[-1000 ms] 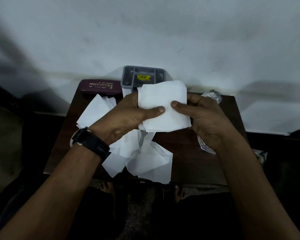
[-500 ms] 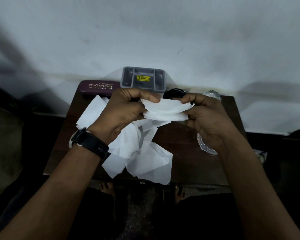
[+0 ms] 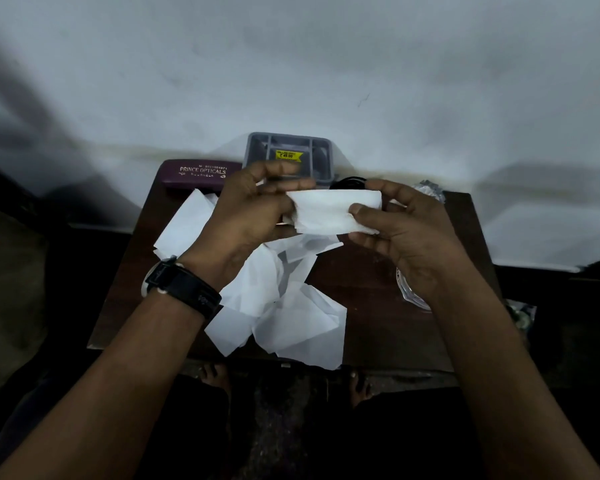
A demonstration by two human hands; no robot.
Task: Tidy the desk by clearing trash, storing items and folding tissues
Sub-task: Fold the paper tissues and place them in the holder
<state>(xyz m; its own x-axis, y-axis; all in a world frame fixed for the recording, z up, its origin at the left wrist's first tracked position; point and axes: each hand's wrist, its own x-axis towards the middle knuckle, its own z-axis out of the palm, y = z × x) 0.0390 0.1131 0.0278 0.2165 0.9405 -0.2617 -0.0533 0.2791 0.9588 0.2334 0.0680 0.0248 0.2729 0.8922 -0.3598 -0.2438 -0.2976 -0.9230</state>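
A white tissue (image 3: 329, 211), folded into a narrow strip, is held in the air above the dark wooden desk (image 3: 378, 306). My left hand (image 3: 250, 213) pinches its left end and my right hand (image 3: 406, 233) pinches its right end between thumb and fingers. Beneath my hands a loose heap of unfolded white tissues (image 3: 284, 306) spreads across the desk's left and middle, reaching its near edge.
At the desk's back edge stand a grey compartment organiser (image 3: 321, 154) with a yellow sticker and a maroon spectacle case (image 3: 194, 173). A black round object (image 3: 349, 183) sits behind the tissue. Crinkled clear plastic (image 3: 430, 190) lies at the back right, more plastic (image 3: 413, 292) under my right wrist.
The tissue went from a flat square held upright to folded over into a narrow strip. Both hands stayed on it, shifting slightly upward.
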